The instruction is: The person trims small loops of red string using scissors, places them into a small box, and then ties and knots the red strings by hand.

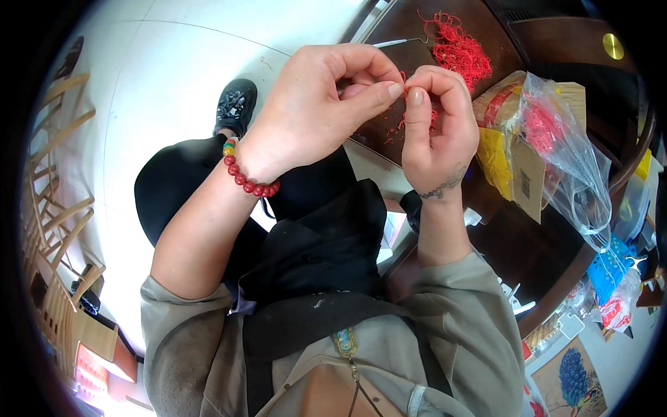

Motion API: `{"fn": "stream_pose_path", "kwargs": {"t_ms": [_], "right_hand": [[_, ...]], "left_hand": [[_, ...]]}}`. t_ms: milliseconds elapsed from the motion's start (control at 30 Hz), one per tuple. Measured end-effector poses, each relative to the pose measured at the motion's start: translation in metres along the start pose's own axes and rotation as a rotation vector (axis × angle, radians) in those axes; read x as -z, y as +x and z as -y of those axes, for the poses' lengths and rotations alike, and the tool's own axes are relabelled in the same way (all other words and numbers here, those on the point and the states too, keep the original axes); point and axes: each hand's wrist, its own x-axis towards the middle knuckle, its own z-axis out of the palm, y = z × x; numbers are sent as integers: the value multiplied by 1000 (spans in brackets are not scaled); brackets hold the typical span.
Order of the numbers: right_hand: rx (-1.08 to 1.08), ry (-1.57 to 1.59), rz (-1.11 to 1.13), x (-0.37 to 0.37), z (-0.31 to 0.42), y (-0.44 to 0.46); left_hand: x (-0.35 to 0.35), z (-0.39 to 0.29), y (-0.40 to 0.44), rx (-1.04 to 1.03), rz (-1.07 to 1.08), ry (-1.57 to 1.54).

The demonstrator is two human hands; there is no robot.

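My left hand (313, 104), with a red bead bracelet (248, 184) at its wrist, is closed in a pinch, thumb against forefinger. My right hand (442, 128) pinches right beside it, and the fingertips of both hands nearly meet. A bit of red cord (404, 74) shows at the fingertips; most of it is hidden by the fingers. Just beyond the hands, a tangled heap of red cords (462, 54) lies on a dark wooden table (396, 17). A thin tool with a white handle and bent metal tip (392, 43) lies beside the heap.
Right of my hands stands an open cardboard box (524, 177) with a clear plastic bag (556, 163) on it. A blue basket-like item (610, 267) is farther right. Wooden racks (59, 187) line the left side. My shoe (236, 104) rests on the pale floor.
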Motion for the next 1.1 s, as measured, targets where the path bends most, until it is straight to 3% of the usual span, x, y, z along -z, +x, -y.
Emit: {"fn": "stream_pose_path", "kwargs": {"t_ms": [100,200,500,600,800,900,1100], "right_hand": [[-230,329,-31,-4,3,-4],[-358,415,-40,1,12,-2],[-339,220,-57,11,-3,2],[-186,77,-183,7,-5,1],[-336,163,-53,2,9,-21],[-609,624,-81,-5,16,-21],[-690,875,-203,-10,16,-16]], "left_hand": [[0,2,0,-47,-9,-43],[3,4,0,-33,14,-37],[9,-2,-2,78,73,-56],[6,1,-3,84,42,-145],[7,0,-1,120,71,-283],[4,2,-1,123,105,-301],[4,0,-2,160,142,-270]]}}
